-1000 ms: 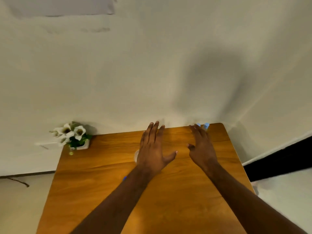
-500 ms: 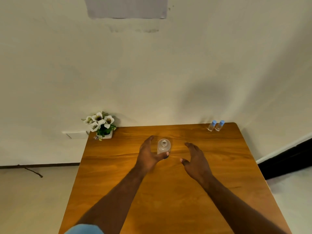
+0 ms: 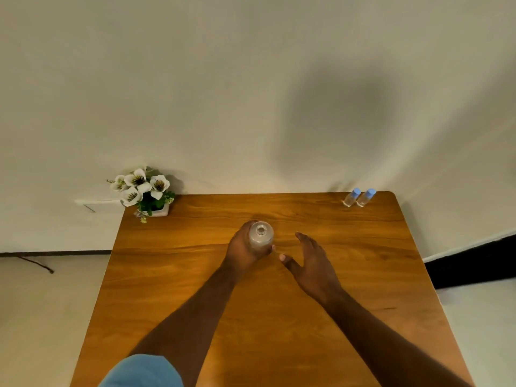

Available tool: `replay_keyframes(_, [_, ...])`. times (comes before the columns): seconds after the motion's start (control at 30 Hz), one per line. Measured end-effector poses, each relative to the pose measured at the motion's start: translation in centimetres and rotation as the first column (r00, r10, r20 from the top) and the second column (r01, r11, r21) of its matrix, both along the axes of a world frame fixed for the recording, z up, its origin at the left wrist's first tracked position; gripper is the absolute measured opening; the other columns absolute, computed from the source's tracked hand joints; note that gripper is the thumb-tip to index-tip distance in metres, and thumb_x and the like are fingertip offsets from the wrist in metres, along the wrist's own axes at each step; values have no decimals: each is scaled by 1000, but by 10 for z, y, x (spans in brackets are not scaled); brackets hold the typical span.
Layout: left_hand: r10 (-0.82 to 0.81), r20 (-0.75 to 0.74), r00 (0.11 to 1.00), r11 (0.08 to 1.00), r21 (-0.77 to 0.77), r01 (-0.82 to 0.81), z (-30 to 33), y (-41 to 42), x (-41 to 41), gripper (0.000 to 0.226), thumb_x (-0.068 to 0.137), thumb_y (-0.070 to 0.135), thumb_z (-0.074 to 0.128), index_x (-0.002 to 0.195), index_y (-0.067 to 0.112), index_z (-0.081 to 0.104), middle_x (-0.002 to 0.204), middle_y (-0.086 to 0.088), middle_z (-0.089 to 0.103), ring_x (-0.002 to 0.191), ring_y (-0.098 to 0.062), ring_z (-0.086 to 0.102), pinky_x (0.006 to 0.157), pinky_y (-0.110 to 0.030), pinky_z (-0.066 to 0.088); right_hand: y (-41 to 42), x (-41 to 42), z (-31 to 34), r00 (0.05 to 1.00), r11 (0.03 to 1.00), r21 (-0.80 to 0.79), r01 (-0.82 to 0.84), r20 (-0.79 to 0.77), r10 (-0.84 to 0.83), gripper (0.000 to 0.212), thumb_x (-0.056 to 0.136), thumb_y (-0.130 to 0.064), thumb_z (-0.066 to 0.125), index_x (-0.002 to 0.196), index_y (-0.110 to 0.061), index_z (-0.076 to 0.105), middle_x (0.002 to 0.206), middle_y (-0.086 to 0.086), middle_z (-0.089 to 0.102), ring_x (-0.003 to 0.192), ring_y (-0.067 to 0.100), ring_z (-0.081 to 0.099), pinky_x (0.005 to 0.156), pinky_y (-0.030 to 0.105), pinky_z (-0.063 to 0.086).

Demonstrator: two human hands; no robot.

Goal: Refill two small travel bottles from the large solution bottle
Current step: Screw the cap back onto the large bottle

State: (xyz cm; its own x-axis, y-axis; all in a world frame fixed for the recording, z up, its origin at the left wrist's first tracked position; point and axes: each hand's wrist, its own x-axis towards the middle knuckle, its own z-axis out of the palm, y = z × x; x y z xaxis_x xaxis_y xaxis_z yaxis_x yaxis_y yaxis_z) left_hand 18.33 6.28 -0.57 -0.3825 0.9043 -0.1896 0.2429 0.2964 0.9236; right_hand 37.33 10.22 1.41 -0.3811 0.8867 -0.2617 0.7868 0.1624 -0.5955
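The left hand grips the large solution bottle upright at mid-bench, fingers wrapped round it; the right hand hovers just beside, fingers relaxed; two small travel bottles stand together at the far right corner.

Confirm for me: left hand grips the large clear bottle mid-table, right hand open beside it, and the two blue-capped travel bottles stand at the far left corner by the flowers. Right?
Not quite. The head view shows the two travel bottles at the far right corner, away from the flowers. The rest holds: the left hand grips the large clear bottle and the right hand is open beside it.
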Motion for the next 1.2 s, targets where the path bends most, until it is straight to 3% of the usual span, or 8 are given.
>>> replay_keyframes(0.07, [33, 44, 999, 999, 20, -34, 7, -5, -9, 69, 71, 18, 93, 130, 15, 59, 125, -4, 68, 116, -22, 63, 97, -37, 56, 0, -8, 1, 999, 1000, -1, -30, 13, 30, 85, 85, -72, 50, 153, -27, 26, 158, 2, 34, 143, 24, 33, 105, 42, 41])
replay_keyframes(0.23, [115, 102, 988, 990, 66, -122, 34, -32, -51, 64, 69, 15, 94, 125, 21, 63, 117, 6, 69, 104, 4, 64, 81, -10, 53, -11, -42, 3, 989, 990, -3, -138, 61, 138, 79, 88, -63, 56, 153, -26, 30, 157, 2, 36, 143, 24, 33, 109, 41, 40])
replay_keyframes(0.53, [251, 177, 952, 964, 46, -262, 42, -120, -120, 63, 71, 8, 91, 126, 20, 63, 123, -4, 68, 119, -24, 61, 98, -41, 54, -54, -121, -31, 945, 953, -17, -302, 130, 302, 60, 88, -35, 70, 143, -24, 49, 145, 3, 50, 128, 22, 50, 103, 33, 44])
replay_keyframes(0.67, [254, 168, 953, 964, 41, -264, 31, -147, -129, 62, 73, 8, 90, 128, 20, 62, 124, -2, 67, 118, -21, 61, 98, -38, 53, -63, -138, -51, 939, 957, -24, -288, 191, 287, 50, 92, -30, 66, 139, -24, 53, 140, 4, 53, 122, 24, 54, 101, 35, 47])
replay_keyframes(0.83, [226, 164, 960, 970, 50, -236, 32, -165, -137, 61, 73, 12, 91, 122, 34, 62, 119, 12, 68, 112, -6, 62, 93, -26, 55, -68, -143, -57, 938, 963, 12, -270, 229, 260, 30, 92, -23, 63, 122, -21, 64, 123, 4, 61, 106, 22, 60, 88, 31, 51])
replay_keyframes(1.03, [184, 128, 975, 974, 112, -198, 56, -168, -145, 61, 72, 14, 92, 125, 25, 63, 118, 4, 70, 111, -14, 65, 90, -28, 56, -76, -138, -15, 989, 990, 12, -142, -44, 143, 26, 80, -24, 77, 101, -24, 62, 97, -6, 66, 79, 6, 58, 62, 17, 41])
replay_keyframes(1.13, [143, 128, 981, 978, 136, -160, 79, -164, -141, 59, 70, 20, 93, 120, 34, 64, 115, 9, 71, 107, -9, 66, 86, -21, 57, -78, -138, 33, 946, 997, -43, -64, -320, 47, 26, 84, -23, 77, 106, -30, 67, 97, -11, 71, 82, 3, 65, 64, 10, 47])
replay_keyframes(1.2, [127, 133, 983, 976, 157, -147, 97, -159, -135, 58, 68, 26, 94, 117, 37, 65, 112, 13, 73, 104, -5, 67, 80, -18, 57, -78, -140, 71, 849, 990, -139, -19, -526, -58, 25, 87, -22, 75, 110, -31, 71, 98, -8, 74, 86, 8, 69, 71, 17, 54])
